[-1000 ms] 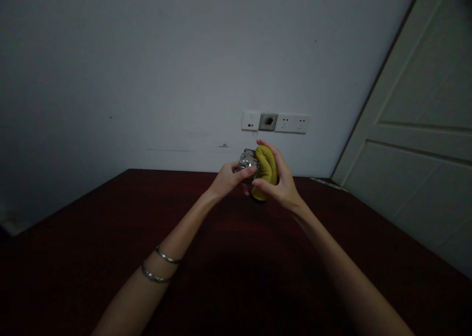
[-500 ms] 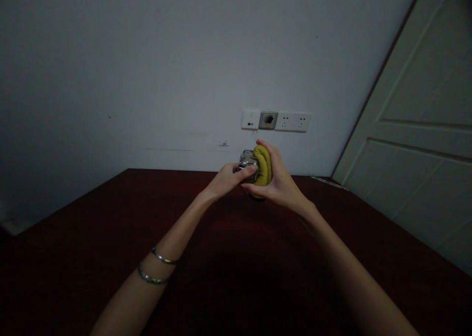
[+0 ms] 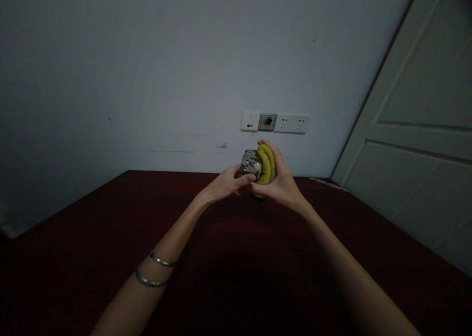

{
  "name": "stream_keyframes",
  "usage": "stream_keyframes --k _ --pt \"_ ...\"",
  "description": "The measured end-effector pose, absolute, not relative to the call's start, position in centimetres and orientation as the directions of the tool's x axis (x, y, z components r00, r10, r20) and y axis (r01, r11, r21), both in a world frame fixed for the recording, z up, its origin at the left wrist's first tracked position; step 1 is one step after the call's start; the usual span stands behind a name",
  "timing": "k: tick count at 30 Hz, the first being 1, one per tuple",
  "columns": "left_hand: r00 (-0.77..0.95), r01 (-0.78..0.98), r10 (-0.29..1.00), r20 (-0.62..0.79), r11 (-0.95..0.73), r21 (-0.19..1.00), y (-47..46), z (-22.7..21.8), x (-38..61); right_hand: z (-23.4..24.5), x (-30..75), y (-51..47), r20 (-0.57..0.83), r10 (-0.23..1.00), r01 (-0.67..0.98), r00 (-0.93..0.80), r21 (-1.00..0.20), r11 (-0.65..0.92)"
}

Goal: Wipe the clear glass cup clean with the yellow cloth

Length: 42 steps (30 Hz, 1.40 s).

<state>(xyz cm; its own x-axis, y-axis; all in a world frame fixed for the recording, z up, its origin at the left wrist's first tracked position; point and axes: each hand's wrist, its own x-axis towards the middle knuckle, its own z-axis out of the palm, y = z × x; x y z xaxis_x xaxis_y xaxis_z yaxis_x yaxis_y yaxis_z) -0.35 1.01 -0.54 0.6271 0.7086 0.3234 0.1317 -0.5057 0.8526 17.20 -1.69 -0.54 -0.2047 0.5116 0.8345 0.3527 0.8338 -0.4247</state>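
Big pale wall [image 3: 147,70] across top and middle of frame. Row of plates [image 3: 275,123] just right of center: small white plate [image 3: 250,121], grey plate [image 3: 267,122] with dark middle, then wide white socket plate [image 3: 292,124] with little holes. Dark smudge [image 3: 223,146] and thin line [image 3: 169,151] on wall, lower and left of row. Pale door [image 3: 424,179], slanted, on right side. Dark red worktop [image 3: 110,218] across bottom. Thin pale strip [image 3: 328,183] at worktop's far right edge, near door.
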Motion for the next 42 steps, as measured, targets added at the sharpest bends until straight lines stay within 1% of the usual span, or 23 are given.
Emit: stream_keyframes --k 2,4,6,10,12,15,17,22,26,31,33,35,37,40,42 --pt "0.671 0.117 0.656 0.345 -0.554 0.824 1.0 -0.4 -0.5 -0.3 17.3 -1.8 0.818 0.555 0.293 -0.148 -0.500 0.815" --pt "0.703 0.110 0.597 0.387 -0.628 0.771 0.9 -0.3 -0.7 -0.1 17.3 -1.9 0.787 0.610 0.227 -0.098 -0.579 0.783" --pt "0.690 0.125 0.582 0.429 -0.680 0.722 1.0 -0.3 -0.8 0.3 17.3 -2.0 0.748 0.660 0.170 -0.066 -0.644 0.746" --pt "0.510 0.175 0.645 0.569 -0.726 0.665 1.3 -0.7 -0.8 0.8 17.3 -2.0 0.658 0.750 0.111 -0.062 -0.742 0.661" --pt "0.455 0.187 0.620 0.639 -0.769 0.612 1.5 -0.8 -0.8 0.9 17.3 -2.0 0.608 0.791 0.103 -0.063 -0.785 0.611" --pt "0.476 0.190 0.546 0.689 -0.829 0.526 1.6 -0.8 -0.8 0.9 17.1 -2.1 0.544 0.836 0.077 -0.068 -0.833 0.548" --pt "0.500 0.205 0.512 0.699 -0.854 0.479 1.6 -0.8 -0.8 0.9 16.9 -2.2 0.529 0.845 0.056 -0.075 -0.844 0.533" --pt "0.497 0.249 0.476 0.725 -0.879 0.406 1.6 -0.9 -0.9 1.0 16.7 -2.5 0.511 0.857 0.070 -0.071 -0.854 0.515" --pt "0.469 0.258 0.498 0.729 -0.867 0.426 1.7 -1.0 -1.0 1.0 16.8 -2.6 0.506 0.857 0.077 -0.100 -0.855 0.514" --pt "0.449 0.272 0.514 0.731 -0.858 0.436 1.7 -1.1 -0.8 0.7 17.0 -2.1 0.539 0.814 0.165 -0.215 -0.802 0.575" --pt "0.422 0.281 0.521 0.742 -0.853 0.440 1.7 -1.0 -0.7 0.6 16.8 -1.6 0.580 0.800 0.142 -0.156 -0.788 0.599" --pt "0.385 0.291 0.531 0.755 -0.846 0.447 1.7 -1.0 -0.5 0.4 16.3 -1.4 0.608 0.792 0.056 -0.057 -0.790 0.610" --pt "0.351 0.279 0.545 0.761 -0.837 0.471 1.6 -0.9 -0.3 0.4 15.7 -1.6 0.626 0.780 -0.009 0.001 -0.780 0.626" --pt "0.367 0.179 0.604 0.708 -0.792 0.583 1.2 -0.8 0.0 0.5 15.0 -2.5 0.724 0.686 0.063 0.073 -0.690 0.721" --pt "0.400 0.100 0.649 0.647 -0.732 0.674 0.9 -0.8 0.1 0.5 15.1 -2.9 0.787 0.612 0.121 0.077 -0.617 0.778"
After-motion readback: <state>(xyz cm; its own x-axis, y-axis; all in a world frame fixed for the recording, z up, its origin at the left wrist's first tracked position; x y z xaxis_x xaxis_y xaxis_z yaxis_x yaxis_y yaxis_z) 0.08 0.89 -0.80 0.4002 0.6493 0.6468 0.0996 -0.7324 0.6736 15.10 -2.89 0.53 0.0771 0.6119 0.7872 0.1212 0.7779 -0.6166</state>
